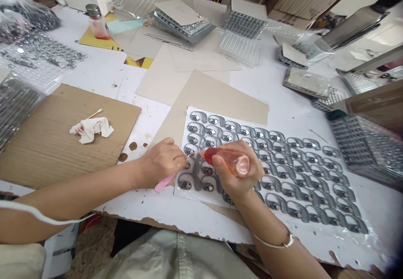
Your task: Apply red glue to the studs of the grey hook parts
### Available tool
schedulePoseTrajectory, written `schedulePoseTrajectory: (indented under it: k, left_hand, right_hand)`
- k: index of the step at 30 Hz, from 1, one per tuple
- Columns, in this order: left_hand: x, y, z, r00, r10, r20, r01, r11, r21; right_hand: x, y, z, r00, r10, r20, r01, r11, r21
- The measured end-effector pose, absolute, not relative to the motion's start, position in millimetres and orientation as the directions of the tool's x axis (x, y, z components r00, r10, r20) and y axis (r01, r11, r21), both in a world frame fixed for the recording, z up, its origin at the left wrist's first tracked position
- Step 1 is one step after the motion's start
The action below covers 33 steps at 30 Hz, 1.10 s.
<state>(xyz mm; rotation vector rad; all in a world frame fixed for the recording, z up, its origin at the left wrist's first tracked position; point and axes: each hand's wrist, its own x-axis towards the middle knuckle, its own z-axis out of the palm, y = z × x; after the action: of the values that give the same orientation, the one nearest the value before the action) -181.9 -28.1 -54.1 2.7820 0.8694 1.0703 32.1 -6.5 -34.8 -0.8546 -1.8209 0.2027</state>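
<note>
My right hand (241,172) is wrapped round a clear squeeze bottle (231,160) with red liquid, tilted so its nozzle points left. In my left hand (162,161) is a slim tool with a pink handle (164,183); its kind is partly hidden by the fingers. Its thin tip lies close to the bottle's nozzle, above the left edge of a white sheet (179,194). Rows of grey curved metal pieces (274,201), each with a small shiny round part, cover this sheet. Whether tip or nozzle touches a piece, I cannot tell.
On the left, a cardboard sheet (40,144) carries a crumpled tissue (92,130) and a cotton swab (96,113). Farther back stands a jar with pink liquid (98,24). Stacked trays (244,16) and a grey bottle (352,27) are at the back and right.
</note>
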Motion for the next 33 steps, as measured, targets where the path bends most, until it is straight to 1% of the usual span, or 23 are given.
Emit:
schedulePoseTrajectory:
  k: [6, 11, 24, 29, 33]
  left_hand:
    - [-181.1, -27.6, -51.6, 0.595, 0.486, 0.64, 0.472, -0.856, 0.212]
    - [-181.7, -27.9, -52.3, 0.62, 0.515, 0.592, 0.489, -0.843, 0.222]
    - [-183.0, -26.2, -51.9, 0.595, 0.552, 0.584, 0.482, -0.827, 0.291]
    - [-184.2, -24.3, -51.0, 0.583, 0.582, 0.567, 0.46, -0.812, 0.36]
    - [-185.7, -23.3, -47.6, 0.563, 0.627, 0.538, 0.426, -0.779, 0.461]
  right_hand:
    - [29.8, -5.5, -33.1, -0.191, 0.615, 0.765, 0.481, 0.738, -0.473]
    - [28.8, -6.2, -32.6, -0.21, 0.591, 0.779, 0.478, 0.757, -0.446]
    - [29.7, -9.6, -31.4, -0.219, 0.585, 0.781, 0.465, 0.766, -0.444]
    - [30.7, -11.7, -31.8, -0.225, 0.611, 0.759, 0.478, 0.748, -0.46]
    - [30.8, -12.0, -31.4, -0.23, 0.609, 0.759, 0.494, 0.745, -0.448]
